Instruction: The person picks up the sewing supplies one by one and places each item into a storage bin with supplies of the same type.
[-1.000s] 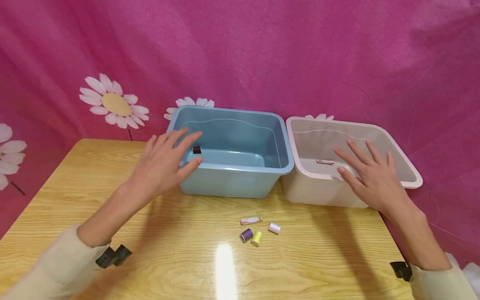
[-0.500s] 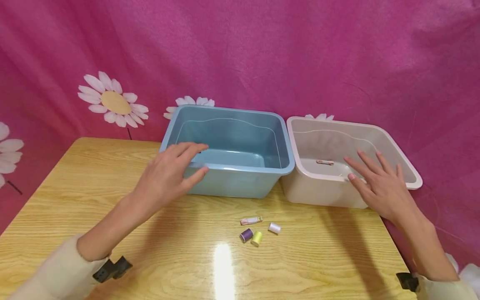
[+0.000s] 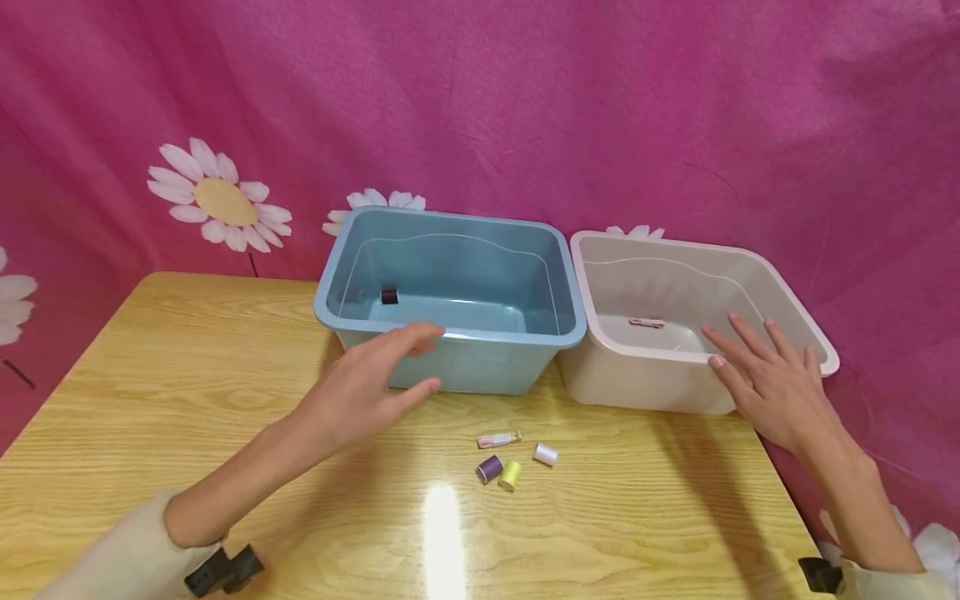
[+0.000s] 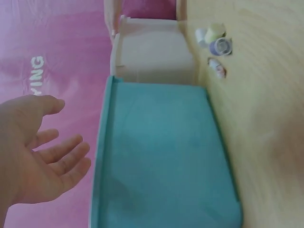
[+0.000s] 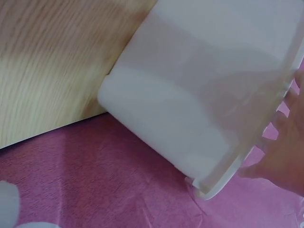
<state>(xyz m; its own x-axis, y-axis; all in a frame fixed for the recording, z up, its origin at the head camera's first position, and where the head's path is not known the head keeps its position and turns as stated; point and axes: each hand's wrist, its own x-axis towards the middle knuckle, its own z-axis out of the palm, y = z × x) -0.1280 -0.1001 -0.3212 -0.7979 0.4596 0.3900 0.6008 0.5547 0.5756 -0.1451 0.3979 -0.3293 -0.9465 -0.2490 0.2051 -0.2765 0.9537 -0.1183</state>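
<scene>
My left hand (image 3: 375, 383) hovers in front of the blue bin (image 3: 480, 362), thumb and fingers apart, with nothing in it. Inside that bin lies a dark thread spool (image 3: 389, 297). Over the front rim of the off-white bin (image 3: 637, 383) is my right hand (image 3: 776, 396), fingers spread, holding nothing; whether it touches the rim I cannot tell. A small nail clipper (image 3: 647, 323) lies in this bin. On the table, nearer me, are another nail clipper (image 3: 498, 440), a purple thread spool (image 3: 490, 469), a yellow spool (image 3: 510, 476) and a white spool (image 3: 545, 454).
Both bins stand side by side at the back of the wooden table (image 3: 225, 358). A pink curtain (image 3: 480, 108) with daisies hangs right behind them. The table's right edge runs close beside the off-white bin.
My left hand has drawn back from over the blue bin, toward me and to the right, uncovering the dark spool. My right hand has shifted slightly right and toward me.
</scene>
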